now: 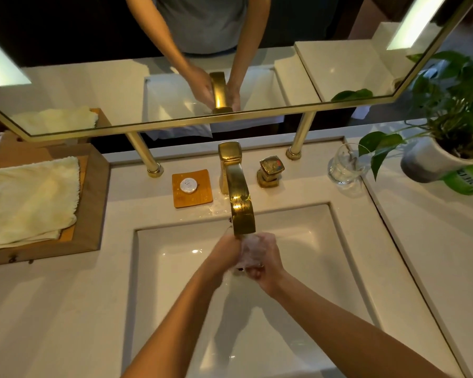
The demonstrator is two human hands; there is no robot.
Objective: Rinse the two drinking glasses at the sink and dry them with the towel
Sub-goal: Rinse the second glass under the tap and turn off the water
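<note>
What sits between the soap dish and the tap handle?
The gold faucet stands between the soap dish and the handle, seen in the head view.

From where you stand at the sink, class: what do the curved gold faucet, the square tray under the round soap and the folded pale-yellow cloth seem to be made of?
Curved gold faucet: probably metal with a polished brass-like finish; it shows bright mirror-like highlights.
Square tray: looks like wood or bamboo, matte orange-brown; grain is too small to confirm.
Folded pale-yellow cloth: soft terry-type fabric, judging by its fuzzy edge and limp folds.

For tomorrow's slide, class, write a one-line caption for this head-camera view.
Both hands, left hand and right hand, rinse a glass under the gold faucet; second glass waits by the plant.
</note>
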